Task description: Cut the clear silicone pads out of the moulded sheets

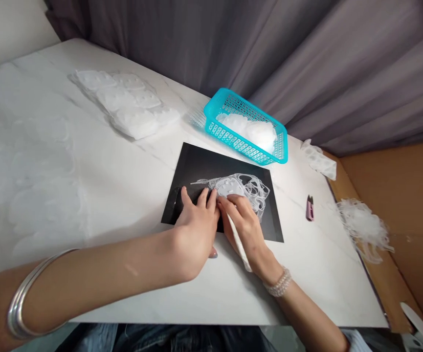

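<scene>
A translucent white sheet piece with small raised bumps (229, 187) lies on a black mat (189, 159), with a tangle of thin clear strips (257, 190) along its right side. My left hand (198, 222) rests on the mat with fingers stretched and spread, their tips at the piece's lower left edge. In my right hand (246, 225) is a slim, white pen-shaped tool (239, 244), slanting back toward me. Its tip is hidden by my fingers near the piece's lower edge, close to my left fingertips.
Behind the mat stands a turquoise basket (246, 144) holding white pieces (250, 131). Pink thread snips (309, 209) lie to the right. Clear scraps (365, 227) hang over the table's right edge beside a cardboard box (398, 195). Translucent sheets (123, 100) lie at the back left.
</scene>
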A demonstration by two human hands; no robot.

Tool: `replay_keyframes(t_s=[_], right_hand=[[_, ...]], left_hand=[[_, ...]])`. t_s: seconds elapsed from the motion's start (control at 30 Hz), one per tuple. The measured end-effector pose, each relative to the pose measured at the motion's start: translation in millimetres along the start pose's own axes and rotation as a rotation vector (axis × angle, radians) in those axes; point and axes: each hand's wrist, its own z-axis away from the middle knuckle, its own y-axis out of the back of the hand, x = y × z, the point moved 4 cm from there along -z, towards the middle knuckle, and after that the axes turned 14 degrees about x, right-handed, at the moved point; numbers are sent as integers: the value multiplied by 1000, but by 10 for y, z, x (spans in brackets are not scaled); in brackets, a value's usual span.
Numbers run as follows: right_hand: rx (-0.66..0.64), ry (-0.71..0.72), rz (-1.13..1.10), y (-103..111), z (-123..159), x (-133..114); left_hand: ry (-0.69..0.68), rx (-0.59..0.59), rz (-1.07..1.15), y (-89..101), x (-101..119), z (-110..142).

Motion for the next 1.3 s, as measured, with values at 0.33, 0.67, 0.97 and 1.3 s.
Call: replay_keyframes(t_s=[0.33, 0.67, 0.97, 1.3], right_hand=[[90, -137, -79, -20, 35, 76], [-98, -64, -91, -14, -92, 15], [582, -1019, -688, 746, 81, 1280], [448, -1033, -888, 907, -94, 769]], left_hand=[[7, -90, -6, -44, -17, -70], [-5, -94, -29, -41, -5, -52], [-32, -82, -42, -62, -1, -70], [-56, 309, 589, 107, -206, -200]])
